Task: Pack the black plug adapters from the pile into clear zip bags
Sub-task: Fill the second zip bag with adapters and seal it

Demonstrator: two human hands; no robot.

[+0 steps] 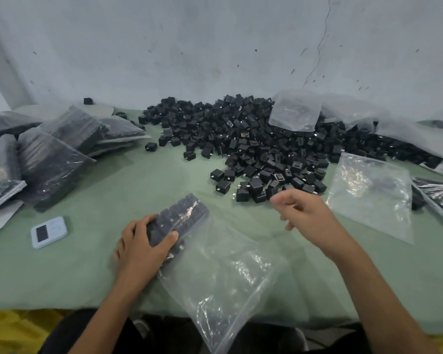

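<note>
A large pile of black plug adapters (256, 139) covers the far right half of the green table. In front of me lies a clear zip bag (223, 274) with a block of adapters (179, 218) packed into its far end. My left hand (141, 245) presses on that block through the bag, fingers curled around it. My right hand (304, 210) hovers just in front of the pile's near edge, fingers loosely apart, with nothing visible in it.
Several filled bags (54, 154) are stacked at the left. A small light-blue timer (49, 232) lies near the left. An empty clear bag (371, 195) lies at the right, another (296, 111) rests on the pile. A grey wall stands behind.
</note>
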